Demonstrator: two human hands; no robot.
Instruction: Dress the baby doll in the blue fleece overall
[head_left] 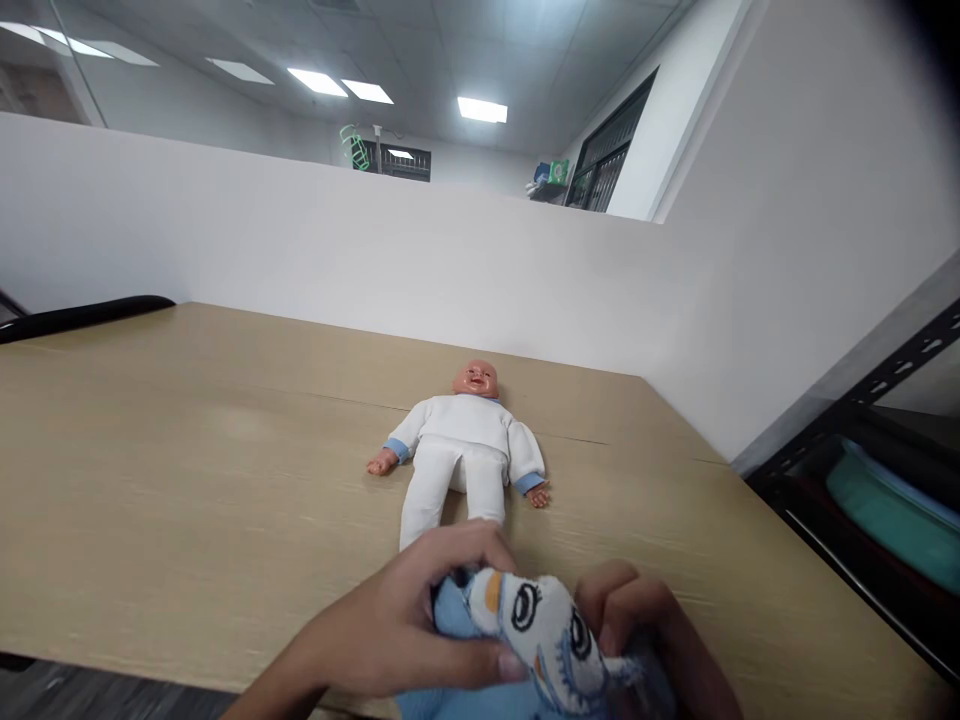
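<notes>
At the near edge of the table, my left hand [409,620] is closed around a light blue cloth item with an embroidered cartoon face [544,630], thumb on the front and fingers behind. The face is white with black eyes and an orange patch. My right hand [652,635] has its fingers curled at the right side of the same cloth, partly blurred. More blue fabric hangs below, cut off by the frame; its full shape is hidden. Just beyond my hands a baby doll [461,440] in a white outfit with blue cuffs lies on its back, head away from me.
The doll lies on a wide wooden table [225,480]. A white partition [375,260] stands along its far side. To the right, a black metal shelf [862,400] holds a teal container [892,515]. A black curved object [90,315] sits at the far left edge.
</notes>
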